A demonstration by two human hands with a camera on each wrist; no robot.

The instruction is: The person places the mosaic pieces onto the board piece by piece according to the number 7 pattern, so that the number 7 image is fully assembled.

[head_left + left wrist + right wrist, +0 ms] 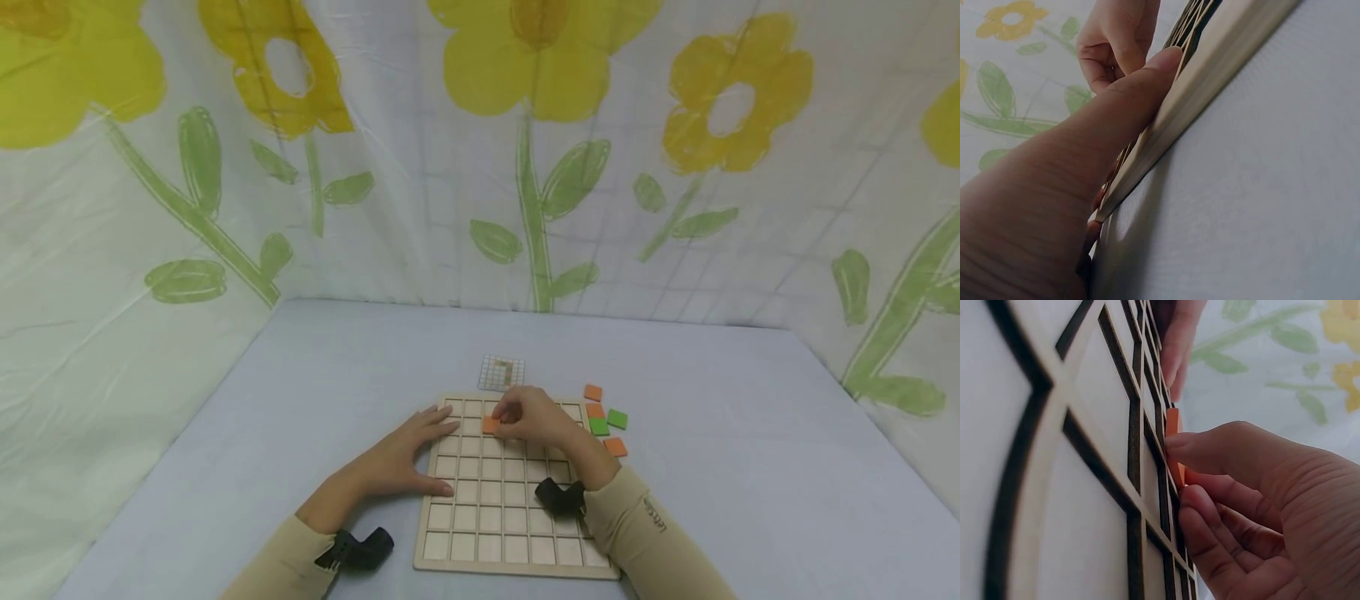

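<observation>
One orange tile (491,426) sits at an upper-L cell of the wooden grid board (490,548), pinched btwn R hand (534,417) thumb & fingers; prob. not fully seated. L hand (401,457) fingers spread, thumb on board's L rim. Status est.: early; other visible cells bare, 5 loose tiles (617,419) (3 orange, 2 grn) by R edge left. Grid card (502,372) past far edge.

"Lets…", rest blurred, on right sleeve (660,537)
</observation>
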